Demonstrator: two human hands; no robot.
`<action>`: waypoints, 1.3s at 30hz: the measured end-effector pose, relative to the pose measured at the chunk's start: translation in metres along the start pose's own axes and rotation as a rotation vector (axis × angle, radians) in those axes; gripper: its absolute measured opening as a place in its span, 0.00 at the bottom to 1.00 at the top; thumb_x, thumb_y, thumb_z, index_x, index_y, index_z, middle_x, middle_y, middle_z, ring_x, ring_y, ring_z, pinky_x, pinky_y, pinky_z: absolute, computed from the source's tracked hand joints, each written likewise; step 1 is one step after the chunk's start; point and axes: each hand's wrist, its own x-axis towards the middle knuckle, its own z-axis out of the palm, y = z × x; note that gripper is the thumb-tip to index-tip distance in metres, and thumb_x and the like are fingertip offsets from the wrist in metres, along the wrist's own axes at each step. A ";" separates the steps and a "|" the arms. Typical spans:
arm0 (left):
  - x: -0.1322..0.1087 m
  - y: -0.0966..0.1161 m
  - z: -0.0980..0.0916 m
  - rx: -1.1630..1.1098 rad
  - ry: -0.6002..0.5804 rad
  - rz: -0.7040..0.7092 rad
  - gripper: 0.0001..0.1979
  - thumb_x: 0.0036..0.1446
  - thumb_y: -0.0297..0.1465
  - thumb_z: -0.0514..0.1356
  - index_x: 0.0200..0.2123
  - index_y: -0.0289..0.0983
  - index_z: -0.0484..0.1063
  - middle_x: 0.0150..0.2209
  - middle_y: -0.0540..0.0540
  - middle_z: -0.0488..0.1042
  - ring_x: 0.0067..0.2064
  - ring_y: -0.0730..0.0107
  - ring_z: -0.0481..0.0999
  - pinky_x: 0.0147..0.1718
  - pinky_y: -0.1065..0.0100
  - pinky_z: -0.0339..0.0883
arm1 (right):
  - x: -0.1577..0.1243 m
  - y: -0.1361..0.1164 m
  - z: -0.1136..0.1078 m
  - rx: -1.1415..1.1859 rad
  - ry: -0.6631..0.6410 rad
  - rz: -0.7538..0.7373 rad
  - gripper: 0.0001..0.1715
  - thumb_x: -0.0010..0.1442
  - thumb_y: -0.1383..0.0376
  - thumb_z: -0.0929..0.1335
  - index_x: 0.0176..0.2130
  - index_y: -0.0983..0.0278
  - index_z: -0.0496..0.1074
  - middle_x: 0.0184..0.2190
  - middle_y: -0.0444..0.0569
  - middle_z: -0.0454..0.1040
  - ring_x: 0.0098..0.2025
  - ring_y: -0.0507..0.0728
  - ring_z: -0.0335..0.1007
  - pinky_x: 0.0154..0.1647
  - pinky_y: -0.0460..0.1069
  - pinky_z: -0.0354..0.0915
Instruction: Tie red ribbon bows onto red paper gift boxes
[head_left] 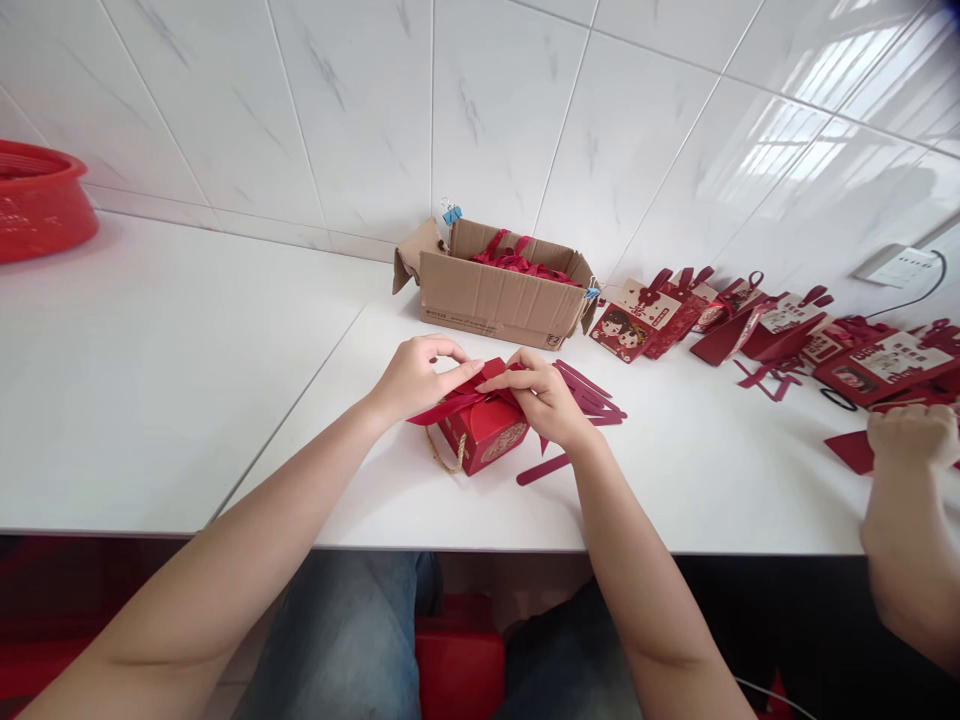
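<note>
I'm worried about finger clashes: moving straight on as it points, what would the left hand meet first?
Most likely the red ribbon atop the red box, right by its fingertips; the right hand comes just beyond. How close the left hand and ribbon are in depth is hard to judge.

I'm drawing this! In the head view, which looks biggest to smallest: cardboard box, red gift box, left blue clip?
1. Cardboard box, though farther away.
2. Red gift box, partly covered.
3. Left blue clip.
</note>
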 end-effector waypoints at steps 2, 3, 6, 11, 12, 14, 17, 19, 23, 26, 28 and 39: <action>0.000 0.002 0.000 -0.023 -0.002 0.001 0.11 0.51 0.40 0.62 0.26 0.38 0.76 0.34 0.47 0.78 0.39 0.61 0.75 0.45 0.59 0.67 | 0.000 0.000 0.000 0.005 -0.003 -0.008 0.27 0.61 0.76 0.58 0.39 0.54 0.80 0.32 0.47 0.61 0.38 0.55 0.61 0.44 0.55 0.63; 0.000 0.002 0.001 -0.041 0.001 -0.007 0.10 0.51 0.39 0.63 0.26 0.38 0.75 0.33 0.46 0.78 0.38 0.62 0.76 0.44 0.60 0.68 | 0.000 0.000 0.000 0.005 -0.008 -0.011 0.28 0.60 0.76 0.57 0.38 0.53 0.80 0.32 0.47 0.61 0.39 0.55 0.61 0.44 0.55 0.62; -0.001 0.005 0.003 -0.097 0.009 -0.047 0.10 0.51 0.37 0.63 0.26 0.36 0.74 0.30 0.46 0.78 0.33 0.64 0.76 0.36 0.64 0.70 | 0.000 0.000 -0.001 -0.006 -0.030 -0.006 0.29 0.59 0.78 0.57 0.38 0.53 0.80 0.32 0.47 0.61 0.39 0.55 0.60 0.44 0.55 0.61; -0.003 0.006 0.005 -0.110 0.031 -0.070 0.08 0.51 0.35 0.62 0.26 0.36 0.73 0.28 0.46 0.78 0.30 0.66 0.77 0.31 0.66 0.70 | -0.001 0.001 -0.001 -0.027 -0.070 0.012 0.28 0.60 0.78 0.58 0.38 0.54 0.80 0.33 0.48 0.61 0.40 0.56 0.58 0.46 0.56 0.60; -0.003 0.005 0.006 -0.102 0.040 -0.071 0.08 0.51 0.35 0.62 0.26 0.36 0.73 0.28 0.46 0.78 0.30 0.66 0.77 0.31 0.66 0.70 | -0.002 0.002 -0.002 -0.030 -0.073 0.010 0.27 0.61 0.77 0.58 0.38 0.54 0.80 0.33 0.48 0.62 0.40 0.56 0.58 0.46 0.56 0.59; -0.002 0.005 0.006 -0.085 0.060 -0.073 0.08 0.51 0.34 0.62 0.25 0.36 0.73 0.28 0.46 0.79 0.29 0.66 0.77 0.32 0.66 0.70 | -0.002 0.003 -0.002 -0.039 -0.078 -0.001 0.26 0.61 0.76 0.59 0.37 0.55 0.80 0.33 0.48 0.62 0.39 0.56 0.58 0.46 0.56 0.59; -0.002 0.003 0.007 -0.071 0.083 -0.079 0.08 0.51 0.34 0.62 0.24 0.36 0.72 0.27 0.46 0.78 0.28 0.67 0.76 0.32 0.66 0.69 | -0.001 0.004 -0.002 -0.056 -0.082 -0.023 0.26 0.62 0.76 0.59 0.37 0.55 0.81 0.32 0.48 0.62 0.38 0.55 0.58 0.45 0.55 0.60; -0.002 0.002 0.007 -0.069 0.085 -0.077 0.08 0.51 0.34 0.62 0.25 0.36 0.72 0.27 0.46 0.78 0.28 0.67 0.77 0.32 0.66 0.69 | -0.001 0.004 -0.001 -0.070 -0.076 -0.034 0.26 0.61 0.77 0.58 0.37 0.56 0.80 0.32 0.48 0.63 0.38 0.55 0.58 0.45 0.55 0.61; -0.002 0.001 0.006 -0.091 0.069 -0.081 0.10 0.52 0.37 0.61 0.25 0.36 0.72 0.28 0.46 0.78 0.29 0.66 0.76 0.32 0.66 0.69 | 0.000 0.003 0.000 -0.083 -0.022 -0.074 0.23 0.61 0.76 0.58 0.39 0.58 0.78 0.33 0.49 0.65 0.39 0.56 0.62 0.44 0.54 0.63; -0.002 0.002 0.006 -0.117 0.067 -0.090 0.11 0.52 0.38 0.61 0.26 0.36 0.72 0.28 0.46 0.78 0.30 0.66 0.76 0.33 0.66 0.69 | 0.000 0.001 0.002 -0.079 0.058 -0.076 0.18 0.62 0.72 0.61 0.47 0.59 0.73 0.38 0.49 0.71 0.41 0.56 0.66 0.46 0.54 0.64; -0.002 0.002 0.006 -0.117 0.075 -0.079 0.11 0.52 0.38 0.61 0.26 0.36 0.71 0.28 0.46 0.78 0.31 0.66 0.77 0.34 0.66 0.69 | 0.000 0.001 0.002 -0.074 0.092 -0.066 0.16 0.61 0.71 0.63 0.47 0.59 0.71 0.40 0.49 0.73 0.42 0.56 0.67 0.46 0.54 0.64; -0.001 -0.001 0.008 -0.026 0.147 -0.039 0.09 0.52 0.36 0.61 0.25 0.37 0.71 0.29 0.47 0.77 0.31 0.66 0.76 0.35 0.66 0.68 | 0.000 0.004 0.000 -0.042 0.006 -0.062 0.23 0.61 0.75 0.58 0.41 0.58 0.78 0.33 0.48 0.65 0.38 0.55 0.63 0.43 0.54 0.64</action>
